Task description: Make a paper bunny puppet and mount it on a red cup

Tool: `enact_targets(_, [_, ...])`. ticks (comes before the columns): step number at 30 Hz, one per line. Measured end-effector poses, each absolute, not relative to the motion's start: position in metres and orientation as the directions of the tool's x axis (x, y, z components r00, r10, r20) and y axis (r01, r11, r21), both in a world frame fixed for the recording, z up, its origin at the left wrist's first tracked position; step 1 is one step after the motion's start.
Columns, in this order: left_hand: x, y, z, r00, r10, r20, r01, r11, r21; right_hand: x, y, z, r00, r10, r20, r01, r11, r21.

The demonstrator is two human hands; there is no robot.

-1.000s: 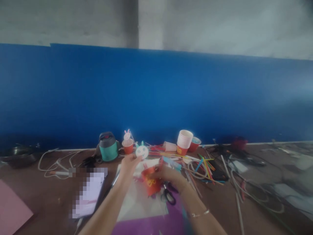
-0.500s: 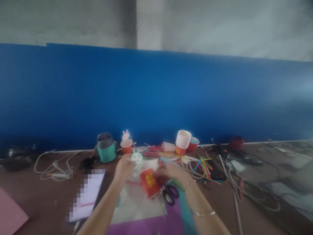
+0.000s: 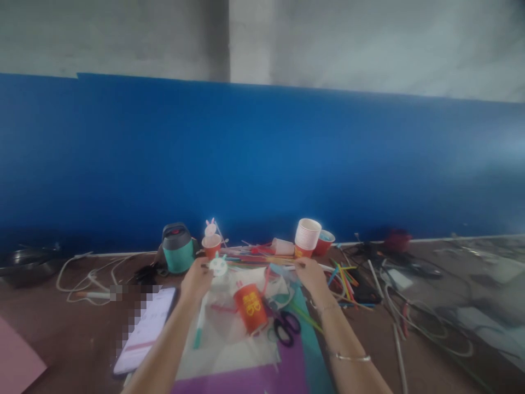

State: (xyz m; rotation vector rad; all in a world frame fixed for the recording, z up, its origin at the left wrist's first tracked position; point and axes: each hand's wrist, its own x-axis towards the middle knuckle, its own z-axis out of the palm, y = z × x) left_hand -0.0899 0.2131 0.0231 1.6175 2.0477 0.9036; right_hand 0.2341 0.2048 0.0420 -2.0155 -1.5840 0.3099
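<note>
My left hand [image 3: 197,278] pinches a small round white paper face with green ears [image 3: 219,265], held up over the table. A red paper cup [image 3: 250,307] with yellow print lies tilted on white paper [image 3: 229,350] between my arms, with nothing gripping it. My right hand [image 3: 310,275] has reached past the cup to the pile of coloured straws [image 3: 340,276]. Its fingers are curled low over the straws, and I cannot make out whether they hold one.
Black-handled scissors [image 3: 286,326] lie right of the cup. A teal flask [image 3: 177,247], a red cup with a bunny topper [image 3: 211,241] and a stack of paper cups [image 3: 307,236] stand by the blue wall. A phone [image 3: 143,328] lies left; cables [image 3: 414,312] sprawl right.
My right hand let go of the red cup and moved right and away to the straws. The cup now lies on the paper. My left hand drifted left with the paper face.
</note>
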Motion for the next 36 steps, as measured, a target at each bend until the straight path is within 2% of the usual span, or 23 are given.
enact_targets(5, [-0.095,0.207,0.038,-0.251,0.967,0.051,0.693,0.143,0.707,0.241,0.203,0.049,0.253,0.955,0.158,0.809,-0.119,-0.575])
enact_targets(16, [-0.085,0.199,0.054,-0.022,0.999,-0.033,0.553,0.040,0.832,0.286,0.193,0.072,0.215,0.974,0.069,0.781,-0.130,-0.610])
enact_targets(22, [-0.092,0.200,0.059,0.023,0.999,-0.035,0.564,0.016,0.825,0.305,0.183,0.064,0.238,0.970,0.049,0.894,-0.199,-0.402])
enact_targets(25, [-0.095,0.197,0.052,0.034,0.998,-0.051,0.588,0.021,0.809,0.303,0.182,0.060,0.291,0.955,0.058,0.899,-0.252,-0.359])
enact_targets(27, [-0.097,0.194,0.046,0.041,0.997,-0.071,0.600,0.032,0.799,0.298,0.182,0.056,0.334,0.938,0.095,0.901,-0.288,-0.325])
enact_targets(30, [-0.102,0.188,0.041,0.044,0.995,-0.088,0.634,0.041,0.772,0.290,0.185,0.050,0.366,0.903,0.225,0.922,-0.319,-0.218])
enact_targets(33, [-0.107,0.181,0.041,0.041,0.993,-0.113,0.658,0.059,0.751,0.291,0.189,0.046,0.333,0.917,0.220,0.943,-0.320,-0.092])
enact_targets(36, [-0.110,0.176,0.042,0.023,0.991,-0.129,0.655,0.083,0.751,0.298,0.193,0.048,0.324,0.920,0.220,0.946,-0.316,-0.071])
